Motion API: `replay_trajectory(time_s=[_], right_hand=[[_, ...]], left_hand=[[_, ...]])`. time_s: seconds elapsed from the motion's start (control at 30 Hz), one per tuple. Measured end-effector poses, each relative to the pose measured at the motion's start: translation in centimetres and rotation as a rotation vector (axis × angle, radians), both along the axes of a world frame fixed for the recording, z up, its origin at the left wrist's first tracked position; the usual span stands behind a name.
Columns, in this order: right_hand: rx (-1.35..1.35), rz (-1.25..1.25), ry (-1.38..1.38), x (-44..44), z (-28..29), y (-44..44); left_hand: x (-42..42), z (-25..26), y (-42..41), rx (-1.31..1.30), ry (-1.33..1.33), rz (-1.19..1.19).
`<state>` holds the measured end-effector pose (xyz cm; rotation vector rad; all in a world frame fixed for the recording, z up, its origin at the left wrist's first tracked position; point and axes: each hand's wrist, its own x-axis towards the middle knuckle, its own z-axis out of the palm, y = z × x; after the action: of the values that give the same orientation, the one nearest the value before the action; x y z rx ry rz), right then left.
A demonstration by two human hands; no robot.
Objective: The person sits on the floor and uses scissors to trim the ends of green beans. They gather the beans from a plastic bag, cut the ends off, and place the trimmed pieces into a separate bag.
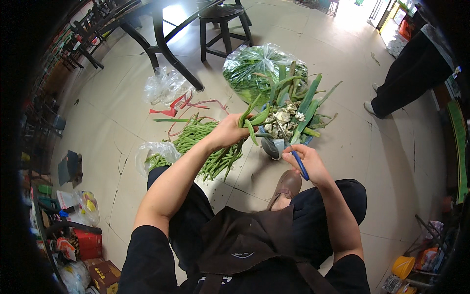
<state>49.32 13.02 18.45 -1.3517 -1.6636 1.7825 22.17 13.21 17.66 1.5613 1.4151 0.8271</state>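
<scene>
My left hand [231, 130] holds several green bean pods [257, 117] above the floor, beside a heap of scraps. In my right hand [310, 163] is a blue-handled cutting tool [300, 166]; its thin metal blade points up and left, towards the scraps. The scraps are long green leaves [310, 106] and whitish vegetable pieces [284, 117]. They fill a bluish container [307, 140], mostly hidden under them. Below and left of my left hand, a pile of long green beans [194, 137] lies on the tiles, partly behind my forearm.
A clear bag of leafy greens [253, 70] stands beyond the scraps. Nearer are a small bag with beans [158, 158], a crumpled plastic bag [165, 86] and red ribbon [176, 104]. A table leg [176, 62] and dark stool [222, 14] are ahead. A person [407, 73] stands at right.
</scene>
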Motion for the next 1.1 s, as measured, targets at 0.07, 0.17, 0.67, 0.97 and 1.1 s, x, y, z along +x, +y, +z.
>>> replay_trajectory(time_s=[0.07,0.17,0.67,0.97,1.1], right_hand=[[0.022,-0.028,-0.014,0.1,-0.1,0.0],[0.035,-0.093,-0.018,0.2,0.0,-0.2],[0.030,-0.057,0.174,-2.4,-2.2,-0.6],[0.054,-0.116,0.122,-3.4,-1.5,0.1],[0.009,-0.128,0.096,-2.9,-1.3,0.0]], left_hand=[[0.0,-0.2,0.2,0.013,0.015,0.008],[0.3,0.1,0.3,0.064,0.089,0.010],[1.4,-0.5,-1.0,0.511,0.499,0.149],[2.1,-0.7,-0.5,0.642,0.581,0.135],[2.3,-1.0,0.1,0.631,0.549,0.118]])
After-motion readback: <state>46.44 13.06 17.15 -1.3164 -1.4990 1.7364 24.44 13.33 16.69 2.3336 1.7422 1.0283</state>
